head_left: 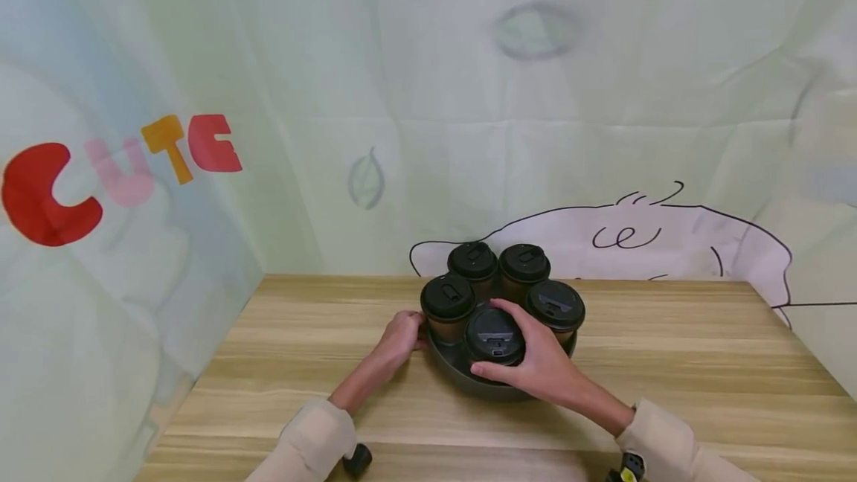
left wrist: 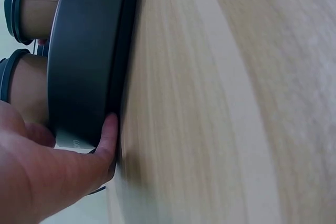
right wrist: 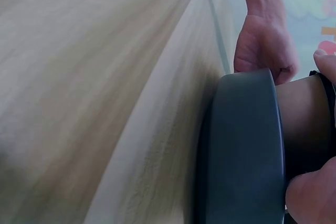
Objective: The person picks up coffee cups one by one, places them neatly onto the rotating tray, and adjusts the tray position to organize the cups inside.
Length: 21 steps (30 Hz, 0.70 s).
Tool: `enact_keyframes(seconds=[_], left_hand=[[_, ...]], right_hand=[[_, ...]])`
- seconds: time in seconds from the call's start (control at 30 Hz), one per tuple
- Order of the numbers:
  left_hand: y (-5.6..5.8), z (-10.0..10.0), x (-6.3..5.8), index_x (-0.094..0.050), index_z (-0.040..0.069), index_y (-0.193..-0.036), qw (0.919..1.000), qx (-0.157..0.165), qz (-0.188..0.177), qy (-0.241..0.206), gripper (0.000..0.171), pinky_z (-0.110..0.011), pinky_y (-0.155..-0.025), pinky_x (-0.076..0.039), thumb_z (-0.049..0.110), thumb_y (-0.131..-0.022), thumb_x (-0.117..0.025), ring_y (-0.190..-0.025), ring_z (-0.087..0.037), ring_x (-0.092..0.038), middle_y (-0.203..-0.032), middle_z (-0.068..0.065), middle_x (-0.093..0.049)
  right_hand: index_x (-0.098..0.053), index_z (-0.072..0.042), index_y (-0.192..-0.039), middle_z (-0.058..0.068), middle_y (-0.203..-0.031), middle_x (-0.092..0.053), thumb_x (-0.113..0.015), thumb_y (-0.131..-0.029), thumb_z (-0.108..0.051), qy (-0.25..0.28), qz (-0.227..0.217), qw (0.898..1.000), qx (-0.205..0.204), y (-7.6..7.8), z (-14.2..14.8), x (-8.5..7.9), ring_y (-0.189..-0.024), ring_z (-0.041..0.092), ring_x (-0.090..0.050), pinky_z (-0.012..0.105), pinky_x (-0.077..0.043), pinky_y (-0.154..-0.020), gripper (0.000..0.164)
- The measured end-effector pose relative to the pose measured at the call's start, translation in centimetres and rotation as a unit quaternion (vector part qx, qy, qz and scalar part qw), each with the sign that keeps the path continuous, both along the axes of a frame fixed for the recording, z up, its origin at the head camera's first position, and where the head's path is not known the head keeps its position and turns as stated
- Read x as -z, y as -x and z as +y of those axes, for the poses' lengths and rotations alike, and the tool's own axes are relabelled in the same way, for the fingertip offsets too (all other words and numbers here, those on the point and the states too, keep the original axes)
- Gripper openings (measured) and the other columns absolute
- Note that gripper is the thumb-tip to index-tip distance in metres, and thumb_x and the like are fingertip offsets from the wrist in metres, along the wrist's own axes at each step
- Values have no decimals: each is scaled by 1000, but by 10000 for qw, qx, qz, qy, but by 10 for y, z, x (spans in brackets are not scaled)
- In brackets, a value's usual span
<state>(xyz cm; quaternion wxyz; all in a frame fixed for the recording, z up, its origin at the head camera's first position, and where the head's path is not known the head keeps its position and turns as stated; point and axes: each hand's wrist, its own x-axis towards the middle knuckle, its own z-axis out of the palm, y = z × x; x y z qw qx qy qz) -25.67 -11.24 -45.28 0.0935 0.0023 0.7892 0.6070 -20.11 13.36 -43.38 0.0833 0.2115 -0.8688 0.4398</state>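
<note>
A dark round cup tray (head_left: pixel 469 380) stands on the table, holding several brown paper coffee cups with black lids. At its left edge, my left hand (head_left: pixel 404 335) grips the tray; the left wrist view shows a fingertip at the lower edge of the tray's side wall (left wrist: pixel 84 56). My right hand (head_left: pixel 541 359) holds the front coffee cup (head_left: pixel 494 335), thumb and fingers spread around its lid. That cup's brown side (right wrist: pixel 304 114) appears above the tray wall in the right wrist view. Whether its base touches the tray is hidden.
Behind the front cup stand other lidded cups, at left (head_left: pixel 447 297), back left (head_left: pixel 472 260), back right (head_left: pixel 525 263) and right (head_left: pixel 556 305). The wooden table (head_left: pixel 669 363) meets a printed curtain (head_left: pixel 428 132) at the back.
</note>
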Motion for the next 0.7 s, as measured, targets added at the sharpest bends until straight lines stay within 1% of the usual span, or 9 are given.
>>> enact_keyframes(seconds=[0.17,0.3,0.4,0.57,0.7], left_hand=[[2,-1,-1,-63,-14,-110,10000,-31,11,-19,37,-39,-76,-59,11,-105,-36,-76,-18,-60,-93,-15,-63],[3,-2,-2,-63,-14,-111,10000,-36,11,-65,37,-40,-76,-59,11,-105,-36,-76,-19,-61,-93,-15,-64],[2,-2,-3,-63,-15,-111,9999,-16,28,-125,37,-43,-78,-59,11,-106,-36,-77,-20,-62,-94,-17,-65],[1,-2,-3,-63,-15,-111,9999,-14,30,-116,37,-43,-78,-60,10,-105,-36,-78,-20,-63,-96,-17,-65],[3,-3,-1,-63,-15,-111,10000,-50,-26,-70,37,-41,-78,-60,10,-104,-36,-77,-19,-63,-96,-16,-65]], right_hand=[[-45,-18,-154,1,-145,-57,-88,-77,-56,-68,92,9999,-43,-4,3,1,-128,21,-57,54,-48,-103,96],[-45,-21,-154,4,-148,-56,-89,-77,-53,-65,228,9997,-64,-8,7,2,-131,22,-56,54,-47,-105,95],[-45,-17,-154,9,-148,-56,-92,-77,-47,103,289,9994,-151,-12,11,3,-131,23,-57,49,-49,-106,95],[-44,-14,-153,11,-152,-50,-93,-77,-40,486,80,9983,-298,-24,23,5,-130,26,-58,37,-51,-103,95],[-46,-11,-151,13,-151,-51,-93,-79,-34,640,34,9974,-332,-33,35,6,-129,31,-60,35,-50,-104,89]])
